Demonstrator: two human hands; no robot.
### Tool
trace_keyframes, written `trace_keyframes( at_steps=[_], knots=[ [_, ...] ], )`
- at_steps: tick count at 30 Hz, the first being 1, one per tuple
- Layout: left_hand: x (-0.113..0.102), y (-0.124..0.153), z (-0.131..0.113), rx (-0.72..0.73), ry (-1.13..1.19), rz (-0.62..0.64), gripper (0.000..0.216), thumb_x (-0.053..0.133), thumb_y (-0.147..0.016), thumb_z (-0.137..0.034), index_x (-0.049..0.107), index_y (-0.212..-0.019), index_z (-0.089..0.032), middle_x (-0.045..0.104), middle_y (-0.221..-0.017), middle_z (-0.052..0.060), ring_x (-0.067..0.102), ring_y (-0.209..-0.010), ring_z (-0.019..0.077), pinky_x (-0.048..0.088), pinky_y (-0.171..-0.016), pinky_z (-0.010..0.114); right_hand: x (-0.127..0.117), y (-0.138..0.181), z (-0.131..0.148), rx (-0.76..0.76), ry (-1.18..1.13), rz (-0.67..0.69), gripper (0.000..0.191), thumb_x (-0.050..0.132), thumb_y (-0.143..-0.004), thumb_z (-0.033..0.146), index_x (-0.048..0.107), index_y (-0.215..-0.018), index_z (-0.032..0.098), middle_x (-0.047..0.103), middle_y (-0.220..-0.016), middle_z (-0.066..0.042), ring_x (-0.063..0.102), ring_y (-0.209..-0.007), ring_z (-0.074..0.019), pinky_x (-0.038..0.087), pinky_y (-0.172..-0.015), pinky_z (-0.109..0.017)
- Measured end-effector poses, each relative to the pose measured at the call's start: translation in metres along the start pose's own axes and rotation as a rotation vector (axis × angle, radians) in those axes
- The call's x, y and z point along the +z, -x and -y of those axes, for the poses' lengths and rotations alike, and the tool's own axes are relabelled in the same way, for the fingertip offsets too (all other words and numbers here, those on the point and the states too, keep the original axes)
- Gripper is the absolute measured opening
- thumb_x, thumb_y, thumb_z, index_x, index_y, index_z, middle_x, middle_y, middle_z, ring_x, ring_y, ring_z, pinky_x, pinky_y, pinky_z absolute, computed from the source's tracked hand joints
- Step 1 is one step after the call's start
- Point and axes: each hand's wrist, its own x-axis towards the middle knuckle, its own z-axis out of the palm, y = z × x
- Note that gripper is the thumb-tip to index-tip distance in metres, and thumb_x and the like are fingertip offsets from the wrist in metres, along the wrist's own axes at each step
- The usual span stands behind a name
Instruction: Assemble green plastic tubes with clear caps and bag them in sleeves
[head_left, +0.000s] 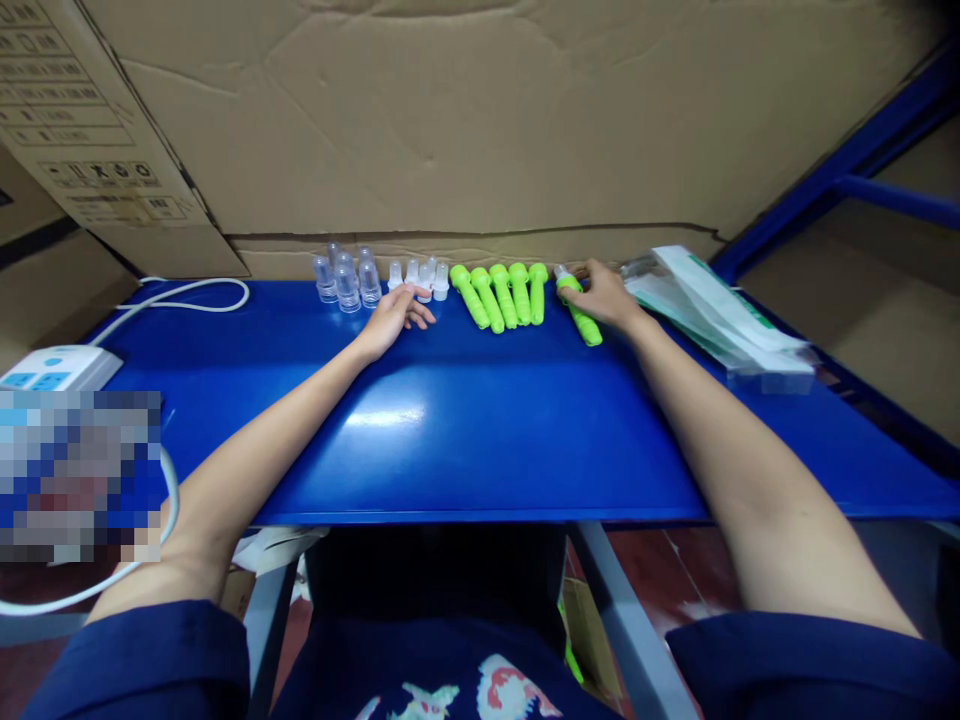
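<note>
My right hand (604,295) lies closed over the top end of a bright green plastic pen-like body (586,322) with a small white tip, far across the blue table (465,430). To its left a row of several more green bodies (501,294) lies side by side. My left hand (396,313) rests on the table with fingers stretched out, its tips touching a cluster of small white caps (421,276). Several clear plastic caps (345,276) stand further left.
A stack of clear and green-printed plastic bags (712,305) lies at the right. A white cable (187,295) and a white-blue device (52,368) sit at the left. A cardboard wall (480,120) rises behind the table. Blue frame bars (862,170) run at the right.
</note>
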Motion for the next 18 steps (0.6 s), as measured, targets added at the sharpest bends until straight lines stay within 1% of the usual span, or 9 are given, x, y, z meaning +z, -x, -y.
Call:
trace_keyframes(
  at_steps=[4,9,11,15,18],
  knots=[
    [0.000,0.000,0.000,0.000,-0.001,0.005,0.039,0.044,-0.112,-0.047,0.063,-0.097,-0.016,0.073,-0.069,0.002,0.065,-0.055,0.0094,0.039,-0.057,0.022,0.003,0.000,0.007,0.000,0.107,-0.005,0.042,0.067,-0.085,0.044,0.065,-0.116,0.016,0.072,-0.122,-0.024,0.066,-0.120,-0.0430,0.052,-0.106,-0.059],
    [0.000,0.000,0.000,-0.012,0.005,0.008,0.038,0.043,-0.114,-0.043,0.063,-0.096,-0.016,0.073,-0.068,0.002,0.064,-0.055,0.0090,0.039,-0.057,0.021,0.006,0.008,0.025,-0.081,0.237,-0.084,0.046,0.058,-0.093,0.042,0.063,-0.126,0.010,0.064,-0.134,-0.029,0.056,-0.133,-0.0481,0.044,-0.112,-0.065],
    [0.000,0.000,0.000,-0.015,0.005,0.008,0.038,0.043,-0.113,-0.043,0.063,-0.096,-0.015,0.073,-0.068,0.002,0.064,-0.054,0.0090,0.039,-0.057,0.021,0.006,0.013,0.035,-0.118,0.260,-0.091,0.048,0.056,-0.095,0.042,0.062,-0.130,0.008,0.062,-0.139,-0.030,0.053,-0.136,-0.0496,0.041,-0.114,-0.067],
    [0.000,0.001,-0.001,-0.015,-0.008,0.012,0.038,0.047,-0.112,-0.046,0.063,-0.096,-0.016,0.074,-0.069,0.002,0.065,-0.055,0.0092,0.039,-0.058,0.021,0.007,0.023,0.056,-0.247,0.275,-0.014,0.053,0.048,-0.100,0.039,0.061,-0.141,0.008,0.057,-0.151,-0.027,0.047,-0.144,-0.0481,0.035,-0.117,-0.068],
    [0.001,0.001,-0.002,-0.032,-0.015,0.009,0.035,0.041,-0.114,-0.037,0.063,-0.097,-0.015,0.074,-0.069,0.001,0.064,-0.055,0.0082,0.039,-0.059,0.020,0.010,0.028,0.069,-0.278,0.312,0.081,0.056,0.042,-0.103,0.037,0.058,-0.149,0.010,0.053,-0.160,-0.023,0.047,-0.148,-0.0446,0.032,-0.117,-0.069]
  ],
)
